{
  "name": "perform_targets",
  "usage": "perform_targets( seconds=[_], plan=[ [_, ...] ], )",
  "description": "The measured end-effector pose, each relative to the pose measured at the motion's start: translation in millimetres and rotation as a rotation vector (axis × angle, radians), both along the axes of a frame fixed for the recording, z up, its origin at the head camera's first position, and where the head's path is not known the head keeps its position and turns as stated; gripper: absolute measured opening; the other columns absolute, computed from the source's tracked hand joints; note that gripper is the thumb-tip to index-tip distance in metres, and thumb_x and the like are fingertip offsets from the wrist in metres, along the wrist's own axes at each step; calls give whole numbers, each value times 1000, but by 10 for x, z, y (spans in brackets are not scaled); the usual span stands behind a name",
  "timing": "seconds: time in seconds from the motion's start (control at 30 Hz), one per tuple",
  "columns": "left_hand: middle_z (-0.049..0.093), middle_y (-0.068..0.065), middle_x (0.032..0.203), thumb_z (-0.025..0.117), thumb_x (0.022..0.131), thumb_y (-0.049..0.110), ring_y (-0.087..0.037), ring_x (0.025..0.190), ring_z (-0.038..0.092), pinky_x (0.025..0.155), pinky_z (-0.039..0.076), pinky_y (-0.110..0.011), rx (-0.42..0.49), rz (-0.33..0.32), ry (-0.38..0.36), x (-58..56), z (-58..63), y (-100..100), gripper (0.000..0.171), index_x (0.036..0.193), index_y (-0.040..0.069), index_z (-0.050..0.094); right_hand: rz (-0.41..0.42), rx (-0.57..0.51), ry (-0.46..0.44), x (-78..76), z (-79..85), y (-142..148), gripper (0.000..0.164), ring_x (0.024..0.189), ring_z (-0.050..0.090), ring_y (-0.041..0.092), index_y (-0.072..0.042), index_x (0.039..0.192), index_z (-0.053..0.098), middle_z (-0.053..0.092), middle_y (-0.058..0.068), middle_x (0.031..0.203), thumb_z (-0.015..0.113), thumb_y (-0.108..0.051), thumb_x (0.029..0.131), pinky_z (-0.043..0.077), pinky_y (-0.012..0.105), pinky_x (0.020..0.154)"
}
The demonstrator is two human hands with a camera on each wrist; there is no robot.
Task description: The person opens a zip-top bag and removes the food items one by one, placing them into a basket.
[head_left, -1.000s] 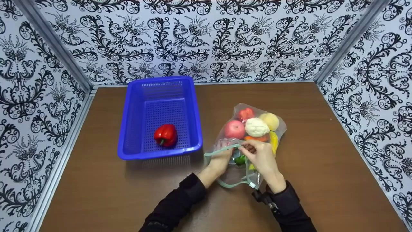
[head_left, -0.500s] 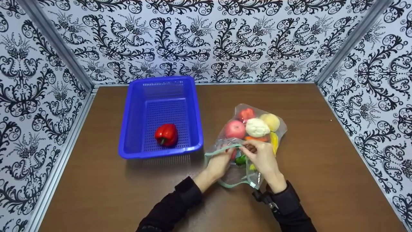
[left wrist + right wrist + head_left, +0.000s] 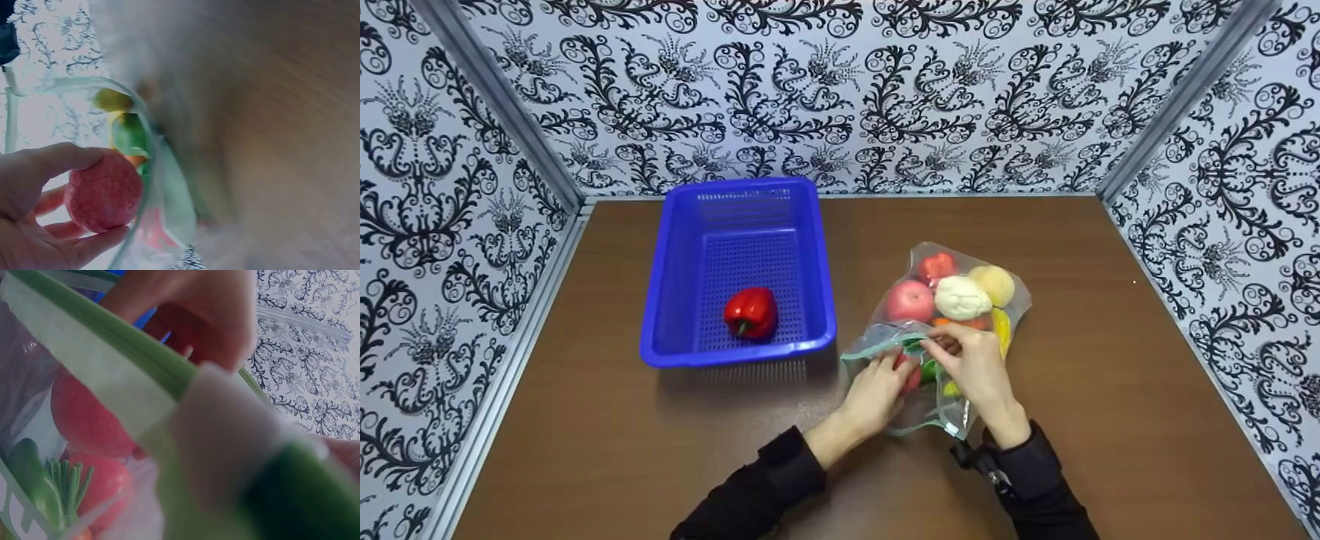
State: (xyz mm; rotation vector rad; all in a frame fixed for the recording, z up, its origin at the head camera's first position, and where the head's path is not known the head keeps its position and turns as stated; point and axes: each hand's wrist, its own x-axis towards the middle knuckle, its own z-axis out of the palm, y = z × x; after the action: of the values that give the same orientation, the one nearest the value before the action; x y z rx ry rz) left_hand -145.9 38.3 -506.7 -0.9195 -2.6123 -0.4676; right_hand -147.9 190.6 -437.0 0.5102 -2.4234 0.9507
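A clear zip bag [image 3: 1022, 298] with a green rim lies on the table, filled with produce. My left hand [image 3: 874, 390] is at the bag's mouth, gripping a round red fruit [image 3: 104, 191] with thumb and fingers curled around it; its kind is unclear. My right hand [image 3: 979, 367] pinches the bag's green rim. Through the plastic show a pink apple [image 3: 911, 301], a cauliflower [image 3: 962, 298], a yellow round fruit [image 3: 992, 285], a red-orange piece [image 3: 937, 268], something long and yellow [image 3: 1001, 330] and a green pepper [image 3: 930, 371].
Left of the bag stands a blue perforated basket [image 3: 651, 322], with one red bell pepper [image 3: 751, 313] inside. Patterned panels [image 3: 840, 90] enclose the brown table [image 3: 1110, 420] at the back and both sides.
My left hand has drawn back from deeper inside the bag toward its mouth, bringing the red fruit along. The right hand keeps its pinch on the rim, nearly still.
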Motion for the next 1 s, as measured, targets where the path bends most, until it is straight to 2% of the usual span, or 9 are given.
perform_targets(
  seconds=[0.17, 0.4, 0.67, 0.87, 1.0],
  plan=[
    [51, -10, 114, 76, 63, 16, -24, 95, 53, 69, 49, -29, -25, -38, -23, 110, 126, -48, 53, 112, 15, 55, 4, -6, -1, -1, 5, 9, 10, 52, 57, 9, -3, 77, 67, 63, 2, 64, 73, -3, 69, 47, 22, 47],
    [52, -12, 112, 76, 66, 18, -24, 98, 51, 74, 48, -29, -3, -86, 6, 258, 313, -153, 52, 113, 13, 55, -2, -10, -8, -1, 7, 12, 10, 52, 57, 9, -3, 77, 67, 63, 2, 64, 73, -4, 69, 47, 22, 48],
    [52, -13, 114, 74, 64, 17, -25, 99, 52, 74, 49, -33, 20, -74, 14, 414, 573, -301, 54, 114, 13, 54, -1, -11, -17, -1, 3, 12, 9, 53, 58, 9, -3, 77, 67, 63, 1, 64, 72, -5, 70, 47, 22, 48],
    [52, -13, 114, 73, 63, 16, -26, 100, 52, 75, 49, -33, 35, -66, 27, 470, 760, -402, 54, 114, 12, 54, -1, -21, -25, 4, 9, 12, 9, 53, 58, 9, -3, 77, 67, 63, 2, 64, 72, -3, 70, 48, 22, 48],
    [52, -13, 113, 74, 62, 17, -25, 99, 53, 71, 50, -33, 80, -53, 72, 447, 858, -468, 55, 113, 11, 54, 2, -17, -15, -1, -4, 19, 9, 53, 58, 9, -3, 77, 67, 63, 1, 64, 72, -3, 70, 48, 22, 49]
  ],
)
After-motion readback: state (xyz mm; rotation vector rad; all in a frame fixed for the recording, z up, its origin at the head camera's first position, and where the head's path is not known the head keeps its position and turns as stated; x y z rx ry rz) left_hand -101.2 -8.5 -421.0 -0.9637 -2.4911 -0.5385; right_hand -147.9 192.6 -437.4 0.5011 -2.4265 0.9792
